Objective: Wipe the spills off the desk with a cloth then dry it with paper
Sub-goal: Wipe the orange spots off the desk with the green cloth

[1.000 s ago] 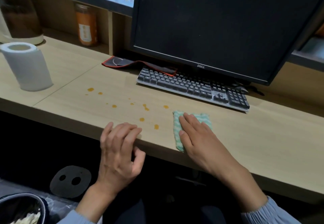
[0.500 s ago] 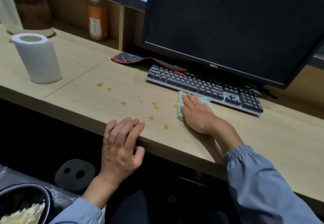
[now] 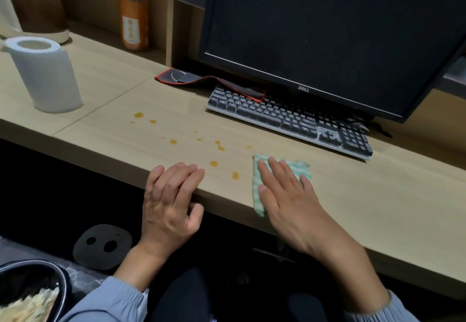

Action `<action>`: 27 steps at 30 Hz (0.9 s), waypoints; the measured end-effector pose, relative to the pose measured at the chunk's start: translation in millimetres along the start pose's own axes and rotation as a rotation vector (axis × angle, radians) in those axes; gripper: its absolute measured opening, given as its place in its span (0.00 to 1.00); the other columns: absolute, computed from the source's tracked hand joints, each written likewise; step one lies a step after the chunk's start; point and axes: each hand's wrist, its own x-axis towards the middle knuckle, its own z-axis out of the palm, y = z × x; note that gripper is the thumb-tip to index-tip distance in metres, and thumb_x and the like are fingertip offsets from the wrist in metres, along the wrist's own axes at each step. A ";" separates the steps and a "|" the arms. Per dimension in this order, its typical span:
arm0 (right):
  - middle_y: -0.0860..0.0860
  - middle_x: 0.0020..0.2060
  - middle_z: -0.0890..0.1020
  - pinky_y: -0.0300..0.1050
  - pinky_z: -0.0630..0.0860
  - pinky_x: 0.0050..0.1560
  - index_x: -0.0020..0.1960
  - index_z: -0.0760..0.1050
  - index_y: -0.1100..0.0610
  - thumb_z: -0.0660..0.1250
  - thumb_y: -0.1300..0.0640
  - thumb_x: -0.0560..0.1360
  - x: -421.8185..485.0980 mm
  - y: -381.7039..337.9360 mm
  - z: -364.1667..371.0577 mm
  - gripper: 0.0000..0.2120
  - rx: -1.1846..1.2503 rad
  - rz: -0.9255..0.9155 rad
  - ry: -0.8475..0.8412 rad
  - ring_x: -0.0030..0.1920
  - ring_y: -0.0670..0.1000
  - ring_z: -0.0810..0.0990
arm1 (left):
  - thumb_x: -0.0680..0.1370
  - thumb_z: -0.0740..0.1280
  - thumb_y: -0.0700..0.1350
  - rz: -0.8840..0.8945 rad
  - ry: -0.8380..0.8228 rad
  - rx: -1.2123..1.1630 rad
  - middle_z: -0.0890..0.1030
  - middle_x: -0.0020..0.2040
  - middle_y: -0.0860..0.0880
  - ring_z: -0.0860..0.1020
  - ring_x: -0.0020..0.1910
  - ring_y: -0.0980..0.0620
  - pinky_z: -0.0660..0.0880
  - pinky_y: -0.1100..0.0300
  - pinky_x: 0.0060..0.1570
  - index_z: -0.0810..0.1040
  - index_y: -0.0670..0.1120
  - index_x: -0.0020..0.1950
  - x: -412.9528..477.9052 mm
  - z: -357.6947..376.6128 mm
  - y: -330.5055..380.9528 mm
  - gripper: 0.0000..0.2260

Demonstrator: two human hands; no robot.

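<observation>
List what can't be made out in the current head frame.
- Head view: desk surface under the cloth, covered by the cloth and the right hand; any spill beneath is unknown.
- Head view: orange jar label, blurred.
- Head view: container top left, cut off by the frame edge.
- Head view: bin bottom left, cut off by the corner, contents blurred.

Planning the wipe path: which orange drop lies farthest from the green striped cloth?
The orange drop at the spill's left end, nearest the white paper roll; others lie closer to the cloth.
</observation>
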 end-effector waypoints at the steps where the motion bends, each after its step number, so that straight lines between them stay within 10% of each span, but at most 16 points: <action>1: 0.40 0.79 0.32 0.51 0.33 0.79 0.80 0.31 0.41 0.36 0.44 0.85 -6.5 -2.9 1.1 0.26 -0.004 0.002 0.002 0.76 0.41 0.26 | 0.69 0.65 0.38 -0.001 0.005 0.000 0.76 0.67 0.45 0.74 0.68 0.43 0.60 0.45 0.79 0.76 0.43 0.70 0.2 0.3 0.2 0.28; 27: 0.46 0.82 0.39 0.57 0.36 0.79 0.83 0.39 0.46 0.39 0.45 0.85 94.5 -3.2 -20.3 0.27 0.039 0.038 -0.008 0.81 0.47 0.36 | 0.69 0.64 0.38 0.013 0.026 -0.012 0.75 0.67 0.46 0.74 0.68 0.43 0.59 0.48 0.79 0.75 0.44 0.70 2.5 1.0 -0.7 0.27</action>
